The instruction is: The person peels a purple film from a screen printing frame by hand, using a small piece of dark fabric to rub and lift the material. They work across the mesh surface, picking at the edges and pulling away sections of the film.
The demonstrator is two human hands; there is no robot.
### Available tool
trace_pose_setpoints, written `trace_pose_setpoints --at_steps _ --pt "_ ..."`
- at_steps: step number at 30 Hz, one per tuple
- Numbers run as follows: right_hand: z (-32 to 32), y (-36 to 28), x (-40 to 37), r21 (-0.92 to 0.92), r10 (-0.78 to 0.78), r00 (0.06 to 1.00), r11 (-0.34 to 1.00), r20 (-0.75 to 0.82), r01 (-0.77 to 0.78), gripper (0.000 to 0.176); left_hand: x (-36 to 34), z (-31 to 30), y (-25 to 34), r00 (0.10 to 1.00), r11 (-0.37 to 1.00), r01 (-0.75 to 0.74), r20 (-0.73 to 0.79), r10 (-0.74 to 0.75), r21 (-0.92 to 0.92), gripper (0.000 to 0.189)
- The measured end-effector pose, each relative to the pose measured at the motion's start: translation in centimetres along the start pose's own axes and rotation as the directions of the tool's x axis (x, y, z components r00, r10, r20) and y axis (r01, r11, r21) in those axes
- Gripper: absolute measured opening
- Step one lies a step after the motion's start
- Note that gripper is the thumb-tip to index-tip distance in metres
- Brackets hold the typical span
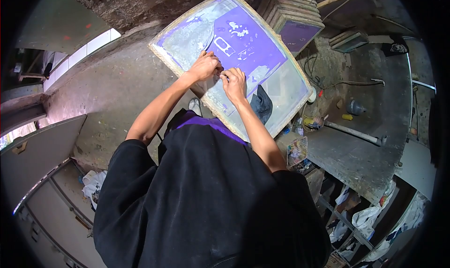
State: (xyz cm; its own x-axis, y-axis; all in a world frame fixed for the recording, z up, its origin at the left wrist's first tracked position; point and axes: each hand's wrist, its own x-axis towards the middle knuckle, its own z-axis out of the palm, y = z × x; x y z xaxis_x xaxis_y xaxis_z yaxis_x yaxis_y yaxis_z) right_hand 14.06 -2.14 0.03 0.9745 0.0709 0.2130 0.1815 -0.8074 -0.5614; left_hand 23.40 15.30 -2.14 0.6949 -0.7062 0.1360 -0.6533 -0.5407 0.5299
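A large framed screen (pixel 290 87) lies tilted in front of me, with a worn pale border. Part of its surface carries a purple layer (pixel 258 43) with light printed shapes and bare patches. My left hand (pixel 206 65) is closed at the near edge of this layer, fingers curled inward. Close beside it, my right hand (pixel 234 83) is pinched with its fingertips pointing toward the left hand. Whatever lies between the fingers is too small to make out. A dark cloth (pixel 262 105) rests on the screen to the right of my right hand.
Several more frames (pixel 293 17) are stacked behind the screen. On the right stands a dark worktable (pixel 356 165) bearing a pale tube (pixel 354 133), a yellow container (pixel 347 117) and a hose. A grey panel (pixel 47 139) and a white cloth (pixel 95 186) are at left.
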Motion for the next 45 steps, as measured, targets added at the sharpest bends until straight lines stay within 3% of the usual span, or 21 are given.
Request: trace_pose_setpoints --at_steps 5,10,13,17,22,25,30,39,45 --pt "-0.2 0.3 0.9 -0.011 0.041 0.995 0.999 0.087 -0.040 0.010 0.1 -0.5 0.1 0.996 0.995 0.079 0.038 -0.077 -0.060 0.012" --pt "-0.2 0.7 1.2 0.014 0.085 0.992 0.996 0.097 -0.087 0.011 -0.8 -1.9 0.9 0.999 0.987 0.033 -0.015 -0.036 -0.155 0.016" --pt "-0.2 0.7 1.2 0.014 0.108 0.988 0.994 0.114 -0.111 0.011 -1.3 -1.8 1.6 0.998 0.998 -0.035 -0.057 0.032 -0.048 0.017" --pt "-0.2 0.7 1.3 0.024 0.132 0.986 0.991 0.107 -0.135 0.012 -1.1 -0.1 1.2 0.999 0.993 0.000 -0.043 0.005 0.114 0.019" --pt "0.0 0.7 1.1 0.037 0.148 0.987 0.988 0.064 -0.151 0.012 -0.4 0.7 -0.2 0.995 0.985 -0.088 -0.022 0.092 0.147 0.020" --pt "0.0 0.7 1.0 0.052 0.144 0.987 0.988 0.074 -0.148 0.012 0.6 -1.8 0.4 0.986 0.987 -0.055 0.166 0.030 0.149 0.022" --pt "0.2 0.8 1.0 0.113 0.112 0.993 0.987 0.038 -0.116 0.009 0.5 -5.7 1.2 0.953 0.996 0.014 0.300 -0.040 0.087 0.024" --pt "0.6 0.7 1.0 0.103 0.117 0.992 0.987 0.045 -0.121 0.011 -0.7 -3.0 -0.6 0.991 0.994 -0.076 0.113 0.067 0.081 0.021" --pt "0.5 -0.3 0.6 0.028 -0.007 1.000 1.000 0.013 0.006 0.013 -0.6 -2.1 -0.7 0.990 0.984 -0.142 0.040 0.139 0.106 0.017"
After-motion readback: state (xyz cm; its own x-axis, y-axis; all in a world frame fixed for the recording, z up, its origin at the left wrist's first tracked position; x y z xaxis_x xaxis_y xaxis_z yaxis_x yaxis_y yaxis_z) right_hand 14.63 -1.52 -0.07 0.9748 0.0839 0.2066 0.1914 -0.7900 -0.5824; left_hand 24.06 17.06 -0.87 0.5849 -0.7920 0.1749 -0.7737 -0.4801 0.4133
